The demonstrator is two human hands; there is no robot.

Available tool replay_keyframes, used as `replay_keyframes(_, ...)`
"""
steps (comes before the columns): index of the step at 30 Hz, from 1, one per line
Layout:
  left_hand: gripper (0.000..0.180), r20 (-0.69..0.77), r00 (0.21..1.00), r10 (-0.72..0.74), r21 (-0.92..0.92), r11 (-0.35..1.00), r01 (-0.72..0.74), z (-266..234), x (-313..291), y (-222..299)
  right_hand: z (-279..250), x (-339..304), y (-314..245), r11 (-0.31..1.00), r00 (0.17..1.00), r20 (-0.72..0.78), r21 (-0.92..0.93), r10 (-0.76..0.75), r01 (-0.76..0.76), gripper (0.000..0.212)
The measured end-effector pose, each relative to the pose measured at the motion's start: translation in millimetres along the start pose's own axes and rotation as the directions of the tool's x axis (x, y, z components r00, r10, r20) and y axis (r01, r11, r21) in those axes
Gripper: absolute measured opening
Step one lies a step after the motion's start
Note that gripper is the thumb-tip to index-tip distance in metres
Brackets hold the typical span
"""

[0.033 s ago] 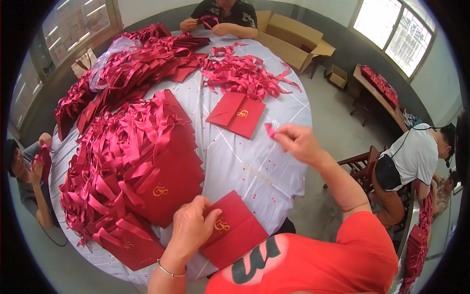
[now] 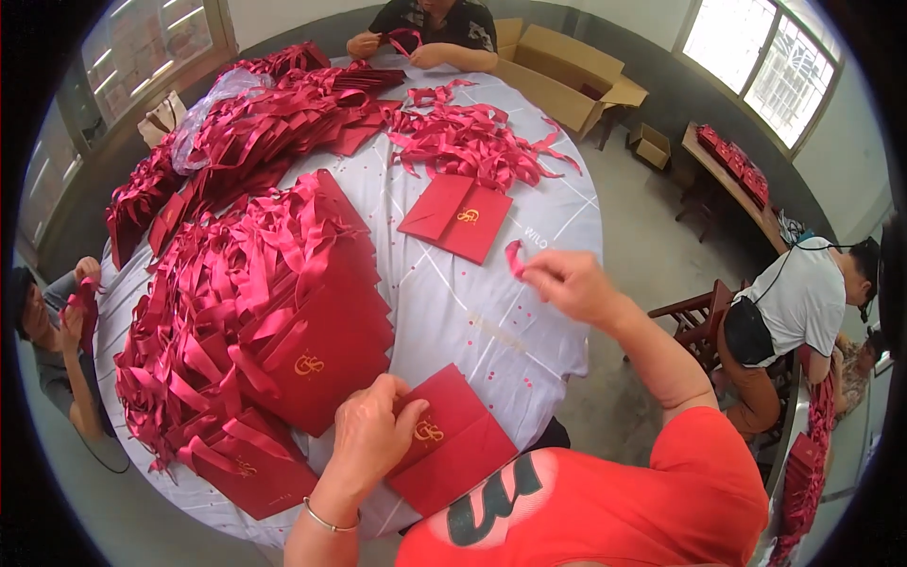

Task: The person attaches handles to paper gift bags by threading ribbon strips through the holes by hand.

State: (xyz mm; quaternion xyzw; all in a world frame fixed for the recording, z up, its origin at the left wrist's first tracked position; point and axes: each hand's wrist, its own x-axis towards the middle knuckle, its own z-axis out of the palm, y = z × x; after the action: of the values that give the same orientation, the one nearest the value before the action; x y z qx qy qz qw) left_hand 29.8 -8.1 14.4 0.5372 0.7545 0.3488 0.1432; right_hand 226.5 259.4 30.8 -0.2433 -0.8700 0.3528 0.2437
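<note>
Close to my body, a flat red paper gift bag (image 2: 470, 434) with a gold emblem lies at the table's near edge. My left hand (image 2: 374, 427), a bangle on its wrist, is closed on the bag's left edge, the thumb on top. Out over the right side of the table, my right hand (image 2: 570, 282) pinches a short piece of crimson ribbon (image 2: 514, 257). A second flat red bag (image 2: 455, 219) rests beyond it, beside a heap of loose ribbons (image 2: 472, 142). To the left leans a large stack of ribboned red bags (image 2: 312, 354).
More red bags (image 2: 269, 142) pile up at the table's far left. Two people sit around the white-clothed table (image 2: 430, 302), one far (image 2: 435, 38), one left (image 2: 52, 331), both handling ribbon. An open carton (image 2: 557, 71) stands behind; a person in white (image 2: 798, 293) is at right.
My right hand has shifted slightly down, and the ribbon end in its pinch has swung a little to the left. My left hand stays on the near bag.
</note>
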Motion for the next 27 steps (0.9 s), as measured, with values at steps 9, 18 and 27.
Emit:
replay_keyframes(9,0.022,0.085,0.996,-0.038,-0.012,0.999,0.039,-3,0,2,1,-28,-3,0.91,0.98,0.188,-0.391,-0.071,0.141,0.021)
replay_keyframes(18,0.02,0.085,0.994,-0.065,-0.065,0.995,0.07,-8,-2,4,35,39,27,0.77,0.969,-0.2,-0.592,0.144,-0.237,0.036)
replay_keyframes(27,0.02,0.197,0.954,-0.226,-0.253,0.928,0.273,-10,6,1,33,17,14,0.983,0.979,-0.122,-0.064,0.163,-0.171,0.019)
